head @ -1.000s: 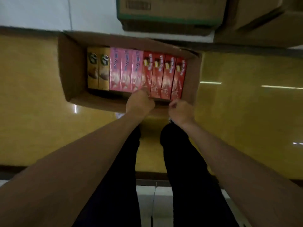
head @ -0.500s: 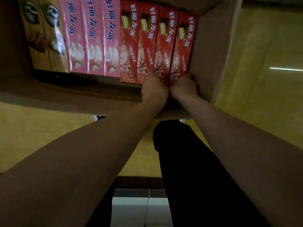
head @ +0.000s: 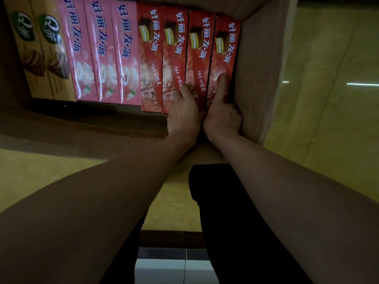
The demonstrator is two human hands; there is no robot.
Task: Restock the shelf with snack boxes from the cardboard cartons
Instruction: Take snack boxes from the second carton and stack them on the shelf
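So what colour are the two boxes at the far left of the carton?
Tan, with green logos and brown cake pictures, in the head view.

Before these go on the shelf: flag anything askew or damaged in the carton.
Nothing stands out. The red snack boxes, pink snack boxes and tan snack boxes stand in one tidy row in the brown cardboard carton, undented.

You look down into an open brown cardboard carton [head: 260, 64] on the yellow floor. Long snack boxes stand side by side in it, touching: two tan boxes [head: 39, 58] on the left, three pink boxes [head: 100, 54] in the middle, four red boxes [head: 184, 58] on the right by the wall.
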